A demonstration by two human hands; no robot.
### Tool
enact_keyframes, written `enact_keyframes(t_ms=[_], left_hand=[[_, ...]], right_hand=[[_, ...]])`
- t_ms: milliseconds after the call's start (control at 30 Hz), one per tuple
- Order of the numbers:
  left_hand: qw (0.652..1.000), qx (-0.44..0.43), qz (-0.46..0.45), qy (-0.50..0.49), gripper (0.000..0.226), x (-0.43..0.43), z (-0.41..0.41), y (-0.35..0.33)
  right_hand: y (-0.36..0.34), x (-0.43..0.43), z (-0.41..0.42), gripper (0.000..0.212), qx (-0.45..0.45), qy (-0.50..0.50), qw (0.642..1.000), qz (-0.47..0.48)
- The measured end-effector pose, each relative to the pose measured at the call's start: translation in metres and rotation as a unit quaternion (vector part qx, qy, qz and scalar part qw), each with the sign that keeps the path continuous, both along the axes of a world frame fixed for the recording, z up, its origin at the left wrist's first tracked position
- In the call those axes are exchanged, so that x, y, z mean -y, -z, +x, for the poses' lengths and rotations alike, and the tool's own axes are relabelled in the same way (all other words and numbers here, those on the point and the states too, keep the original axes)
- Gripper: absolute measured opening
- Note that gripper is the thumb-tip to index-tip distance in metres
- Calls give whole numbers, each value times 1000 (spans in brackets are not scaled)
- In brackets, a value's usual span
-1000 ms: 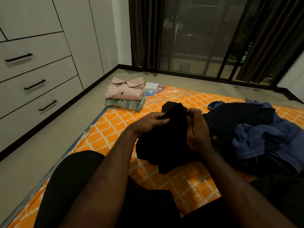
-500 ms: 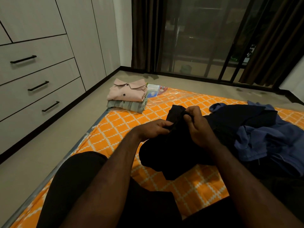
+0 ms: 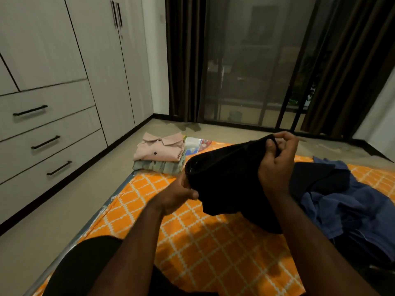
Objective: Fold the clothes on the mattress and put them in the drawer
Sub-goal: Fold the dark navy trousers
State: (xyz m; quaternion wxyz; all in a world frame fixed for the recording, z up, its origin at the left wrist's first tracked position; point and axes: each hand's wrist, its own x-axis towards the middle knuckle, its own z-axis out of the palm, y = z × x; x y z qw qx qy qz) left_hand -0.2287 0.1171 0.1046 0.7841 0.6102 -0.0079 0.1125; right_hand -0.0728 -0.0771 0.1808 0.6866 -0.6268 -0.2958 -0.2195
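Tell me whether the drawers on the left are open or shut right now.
Shut. All three drawers sit flush with the wardrobe front, and none is pulled out.

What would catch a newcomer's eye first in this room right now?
The black garment is held up mid-frame, the left hand gripping its left end and the right hand pinching its top. Beneath it lies the bright orange mattress, with a pink shirt folded at its far left corner and a blue pile unfolded at right.
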Motion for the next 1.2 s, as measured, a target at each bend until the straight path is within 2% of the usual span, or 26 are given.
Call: enact_keyframes(t_ms=[100,200,333,400,500,567,667,767,900,1033,1133,1200], left_hand=[[995,58,-23,-77,97,22,19,-3],[986,89,-69,-124,93,27,28,-19],[964,148,-44,-214,55,3,38,-107],[947,183,-31,-264,47,-11,43,-176],[919,242,-14,-311,43,-21,50,-276],[910,260,2,-324,43,-20,52,-322],[902,274,38,-330,40,-18,50,-373],[882,262,138,-368,33,-24,48,-413],[823,264,285,-413,43,-33,44,-484],[769,284,345,-457,48,-35,41,-561],[742,263,372,-492,46,-50,41,-587],[739,249,381,-497,47,-56,38,-590]], right_hand=[[-21,-10,0,14,5,-10,1000,19],[-48,-22,-1,10,25,-18,999,21],[-128,-29,1,7,75,-72,994,28],[-182,-27,2,12,86,-121,989,29],[-258,-14,2,38,25,-263,964,37],[-284,-6,7,49,-32,-307,951,-21],[-303,-3,18,35,-79,-354,928,-87],[-335,-7,26,27,-58,-305,949,-53],[-405,-9,22,20,28,-204,979,-11],[-463,-16,17,24,84,-162,983,26],[-491,-15,6,13,55,-224,972,-41],[-501,-16,5,11,52,-232,967,-87]])
